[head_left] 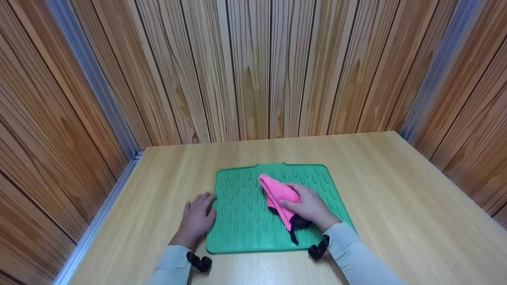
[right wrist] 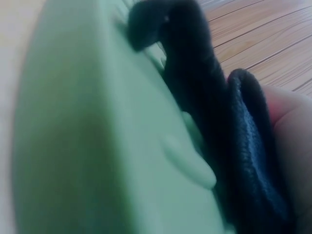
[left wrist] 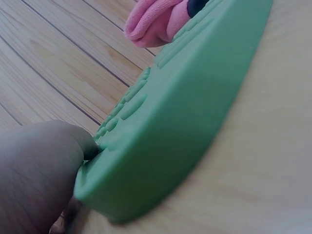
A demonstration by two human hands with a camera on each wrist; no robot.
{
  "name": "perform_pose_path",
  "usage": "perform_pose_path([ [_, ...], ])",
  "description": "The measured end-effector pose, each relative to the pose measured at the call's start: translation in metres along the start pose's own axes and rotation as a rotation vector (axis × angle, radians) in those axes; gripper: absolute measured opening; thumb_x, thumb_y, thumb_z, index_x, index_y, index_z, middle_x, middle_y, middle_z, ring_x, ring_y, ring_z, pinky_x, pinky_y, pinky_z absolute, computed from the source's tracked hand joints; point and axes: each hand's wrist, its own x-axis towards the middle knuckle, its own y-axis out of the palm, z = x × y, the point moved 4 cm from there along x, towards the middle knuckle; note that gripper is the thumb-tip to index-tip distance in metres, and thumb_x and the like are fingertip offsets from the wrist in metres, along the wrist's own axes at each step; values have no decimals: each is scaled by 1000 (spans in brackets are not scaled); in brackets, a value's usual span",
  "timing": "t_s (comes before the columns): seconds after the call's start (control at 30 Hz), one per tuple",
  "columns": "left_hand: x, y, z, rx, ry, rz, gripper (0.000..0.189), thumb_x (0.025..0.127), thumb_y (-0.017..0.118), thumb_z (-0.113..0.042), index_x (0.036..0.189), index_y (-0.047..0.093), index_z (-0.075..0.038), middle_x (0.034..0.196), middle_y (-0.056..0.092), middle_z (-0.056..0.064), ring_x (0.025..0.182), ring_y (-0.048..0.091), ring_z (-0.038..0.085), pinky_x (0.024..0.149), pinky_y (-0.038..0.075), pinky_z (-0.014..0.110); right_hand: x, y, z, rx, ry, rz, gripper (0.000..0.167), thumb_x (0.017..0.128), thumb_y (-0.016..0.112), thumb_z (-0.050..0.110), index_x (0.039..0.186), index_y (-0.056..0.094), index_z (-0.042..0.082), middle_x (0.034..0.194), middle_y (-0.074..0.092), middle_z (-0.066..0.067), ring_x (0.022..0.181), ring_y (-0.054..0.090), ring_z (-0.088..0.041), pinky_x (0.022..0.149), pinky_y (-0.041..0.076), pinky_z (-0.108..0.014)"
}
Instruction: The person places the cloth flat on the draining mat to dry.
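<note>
A green mat (head_left: 241, 213) with raised oval ridges lies flat on the table. My right hand (head_left: 313, 206) grips a bunched pink and dark cloth (head_left: 277, 192) on the right half of the mat, thumb on the near side. A dark corner of the cloth (right wrist: 195, 53) trails over the ridges in the right wrist view. At the mat's left edge rests my left hand (head_left: 198, 217), its fingers extended and touching the rim. In the left wrist view that hand (left wrist: 44, 170) is against the mat's corner (left wrist: 146, 156), and part of the pink cloth (left wrist: 156, 22) shows beyond.
The wooden table (head_left: 404, 206) extends around the mat on all sides. Wood-panelled walls (head_left: 253, 71) enclose the back and both sides, with metal posts (head_left: 99, 79) at the corners. A black wrist mount (head_left: 200, 262) sits on each light sleeve.
</note>
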Motion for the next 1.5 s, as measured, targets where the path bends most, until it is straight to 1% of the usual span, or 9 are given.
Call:
perform_pose_path([
  [0.17, 1, 1, 1, 2, -7, 7, 50, 111, 57, -17, 160, 59, -5, 175, 47, 28, 169, 34, 55, 137, 12, 79, -1, 1, -1, 6, -3, -3, 66, 101, 84, 43, 157, 64, 15, 146, 73, -12, 120, 66, -26, 107, 57, -54],
  [0.4, 1, 1, 2, 0, 11, -6, 50, 111, 58, -16, 159, 60, -4, 174, 49, 29, 167, 35, 55, 137, 14, 80, -1, -1, 4, -23, -7, 15, 68, 100, 83, 46, 158, 64, 15, 147, 72, -13, 122, 67, -28, 106, 57, -54],
  [0.57, 0, -2, -3, -7, 2, -6, 51, 110, 59, -16, 159, 59, -2, 173, 49, 30, 166, 36, 56, 136, 16, 80, -2, -10, 10, -29, -19, 34, 70, 102, 80, 49, 160, 61, 14, 157, 67, -15, 142, 64, -37, 122, 51, -63],
  [0.67, 0, -3, -9, -40, -22, 2, 53, 110, 59, -16, 161, 57, -1, 174, 47, 31, 167, 35, 55, 137, 16, 79, -3, -19, 11, -21, -23, 35, 70, 104, 79, 46, 162, 58, 13, 156, 67, -17, 148, 62, -41, 126, 50, -65],
  [0.8, 1, -2, -23, -79, -32, -4, 54, 110, 61, -16, 162, 57, -1, 175, 46, 31, 168, 35, 53, 139, 18, 76, -3, -32, 11, -6, -18, 33, 68, 106, 77, 46, 163, 56, 16, 153, 68, -18, 146, 63, -43, 123, 53, -65],
  [0.97, -1, 2, -40, -97, -7, -9, 52, 110, 64, -17, 160, 59, -3, 174, 48, 30, 168, 36, 53, 139, 18, 76, -5, -45, 8, 0, -20, 36, 68, 107, 75, 48, 164, 54, 17, 158, 66, -19, 149, 59, -45, 123, 52, -68],
  [1.17, -3, 9, -59, -114, 16, 1, 49, 112, 63, -20, 158, 62, -5, 172, 54, 25, 167, 39, 51, 140, 20, 74, -8, -52, 2, 34, -41, 22, 61, 110, 73, 40, 162, 56, 14, 157, 67, -20, 148, 59, -44, 126, 47, -69],
  [1.4, -5, 20, -74, -155, -14, 11, 47, 113, 64, -24, 157, 64, -8, 168, 60, 19, 165, 45, 46, 137, 35, 67, -12, -54, -10, 91, -44, 3, 58, 111, 72, 37, 161, 58, 10, 155, 69, -21, 148, 61, -41, 129, 45, -65],
  [1.5, -5, 25, -80, -169, -6, 10, 46, 112, 65, -23, 155, 66, -7, 165, 62, 19, 161, 50, 46, 135, 38, 67, -14, -54, -15, 100, -33, 8, 57, 112, 71, 36, 161, 58, 11, 155, 70, -18, 149, 61, -40, 130, 45, -65],
])
